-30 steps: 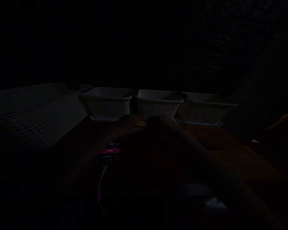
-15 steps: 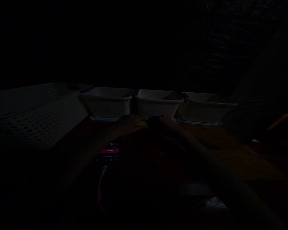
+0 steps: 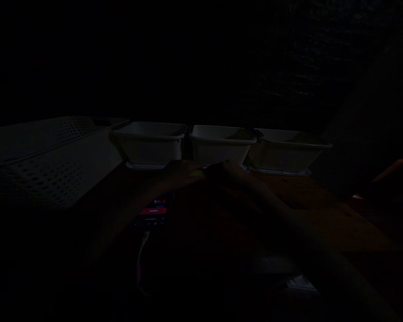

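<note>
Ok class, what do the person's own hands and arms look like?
The ungloved left hand and ungloved right hand join tapering forearms that look bare; no sleeve or wristband can be made out. Too dark to tell rings or markings.

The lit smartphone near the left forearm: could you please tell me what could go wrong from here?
The left forearm passes beside the smartphone in this view, so it might nudge it. The white cable at the smartphone's near end could catch on that arm. In such darkness, the left hand and right hand might fumble the small yellowish item between them.
</note>
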Tool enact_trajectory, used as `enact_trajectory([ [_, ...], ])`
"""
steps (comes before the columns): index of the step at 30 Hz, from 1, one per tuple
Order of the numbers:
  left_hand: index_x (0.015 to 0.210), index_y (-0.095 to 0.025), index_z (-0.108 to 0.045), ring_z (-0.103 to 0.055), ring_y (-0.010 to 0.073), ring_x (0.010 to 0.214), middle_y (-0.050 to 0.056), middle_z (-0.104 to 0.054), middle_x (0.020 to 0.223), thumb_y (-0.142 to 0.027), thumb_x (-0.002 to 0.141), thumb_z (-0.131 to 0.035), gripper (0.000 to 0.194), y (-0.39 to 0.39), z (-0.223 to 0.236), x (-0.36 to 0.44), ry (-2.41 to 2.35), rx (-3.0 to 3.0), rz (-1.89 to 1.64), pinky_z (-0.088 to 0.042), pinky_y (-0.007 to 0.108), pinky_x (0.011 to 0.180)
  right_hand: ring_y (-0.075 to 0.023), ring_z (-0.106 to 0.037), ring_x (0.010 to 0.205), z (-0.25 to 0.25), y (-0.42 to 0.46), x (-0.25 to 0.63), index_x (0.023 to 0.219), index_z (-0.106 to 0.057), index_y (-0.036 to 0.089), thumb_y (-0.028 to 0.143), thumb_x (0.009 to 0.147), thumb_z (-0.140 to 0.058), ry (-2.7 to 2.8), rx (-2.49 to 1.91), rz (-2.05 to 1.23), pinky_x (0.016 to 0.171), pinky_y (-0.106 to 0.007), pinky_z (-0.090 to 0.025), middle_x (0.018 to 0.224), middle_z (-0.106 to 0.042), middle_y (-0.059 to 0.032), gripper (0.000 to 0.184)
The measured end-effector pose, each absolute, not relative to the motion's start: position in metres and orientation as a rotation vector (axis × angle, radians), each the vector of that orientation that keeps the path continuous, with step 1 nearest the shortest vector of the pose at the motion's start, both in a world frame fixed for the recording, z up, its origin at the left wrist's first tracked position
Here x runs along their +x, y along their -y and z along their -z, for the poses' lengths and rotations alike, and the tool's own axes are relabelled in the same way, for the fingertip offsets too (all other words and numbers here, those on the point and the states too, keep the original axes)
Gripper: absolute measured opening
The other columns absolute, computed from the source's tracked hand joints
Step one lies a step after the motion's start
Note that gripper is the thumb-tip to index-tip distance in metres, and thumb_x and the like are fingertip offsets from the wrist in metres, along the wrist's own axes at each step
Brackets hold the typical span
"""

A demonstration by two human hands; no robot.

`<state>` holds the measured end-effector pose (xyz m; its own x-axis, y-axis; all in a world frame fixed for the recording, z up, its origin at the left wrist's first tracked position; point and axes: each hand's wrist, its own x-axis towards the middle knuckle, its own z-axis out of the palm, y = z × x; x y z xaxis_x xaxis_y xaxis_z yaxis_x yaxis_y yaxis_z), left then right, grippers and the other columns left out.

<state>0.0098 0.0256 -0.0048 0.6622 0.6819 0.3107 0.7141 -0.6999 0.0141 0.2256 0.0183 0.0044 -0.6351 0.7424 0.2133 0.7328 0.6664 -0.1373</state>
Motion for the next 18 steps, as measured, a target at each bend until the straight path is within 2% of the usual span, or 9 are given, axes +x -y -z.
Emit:
enact_trajectory([
  [11, 0.106, -0.024, -0.06, -0.061, 0.0157, 0.093, 0.001, -0.065, 0.105, -0.038, 0.089, -0.041, 0.029, -0.026, 0.008, 0.014, 1.132, -2.704, 0.454, -0.044, 0.025, 0.073, -0.0159, -0.064, 0.077, -0.001, -0.022, 0.223, 0.098, -0.068, 0.014, 0.019, 0.083, -0.049, 2.577, -1.316, 0.007, 0.059, -0.021, -0.039, 0.092, -0.069, -0.0126, 0.024],
  [15, 0.112, -0.023, -0.058, -0.06, 0.0178, 0.097, 0.004, -0.064, 0.11, -0.042, 0.089, -0.039, 0.035, -0.025, 0.01, 0.014, 1.182, -2.665, 0.464, -0.045, 0.028, 0.077, -0.0162, -0.064, 0.076, 0.002, -0.026, 0.223, 0.095, -0.068, 0.013, 0.019, 0.082, -0.05, 2.556, -1.366, 0.016, 0.058, -0.021, -0.039, 0.092, -0.069, -0.0132, 0.023],
  [18, 0.119, -0.023, -0.053, -0.06, 0.0192, 0.097, 0.005, -0.062, 0.114, -0.048, 0.087, -0.041, 0.042, -0.025, 0.009, 0.012, 1.238, -2.646, 0.466, -0.045, 0.029, 0.077, -0.0159, -0.064, 0.077, 0.003, -0.026, 0.224, 0.101, -0.066, 0.016, 0.017, 0.083, -0.047, 2.566, -1.317, 0.023, 0.059, -0.021, -0.038, 0.094, -0.068, -0.0119, 0.026],
])
